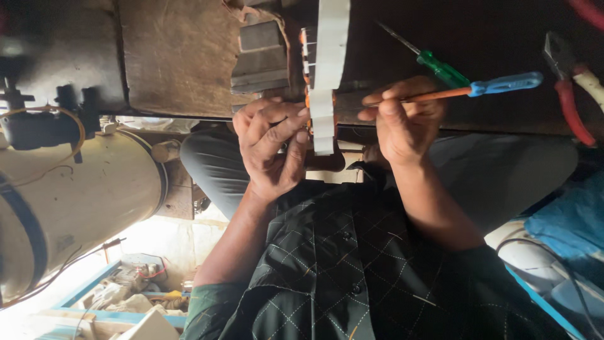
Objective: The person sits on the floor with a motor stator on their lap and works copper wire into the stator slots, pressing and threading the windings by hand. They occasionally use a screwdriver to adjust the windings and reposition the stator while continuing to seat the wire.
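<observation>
A white ribbed part (pixel 328 69) with orange wire along its edge stands on a dark workbench (pixel 182 56), just above my lap. My left hand (pixel 272 145) pinches its lower end from the left, fingers curled round it. My right hand (pixel 402 123) holds a screwdriver (pixel 478 89) with an orange shaft and blue handle. The handle points right and the tip end lies under my fingers, next to the white part. My dark checked shirt (pixel 352 271) fills the lower middle of the view.
On the bench a green-handled screwdriver (pixel 443 69) lies just above my right hand, and red-handled pliers (pixel 569 94) lie at far right. A grey metal block (pixel 261 56) sits left of the white part. A large cream cylinder (pixel 75 201) stands at left, above a cluttered blue tray (pixel 126 293).
</observation>
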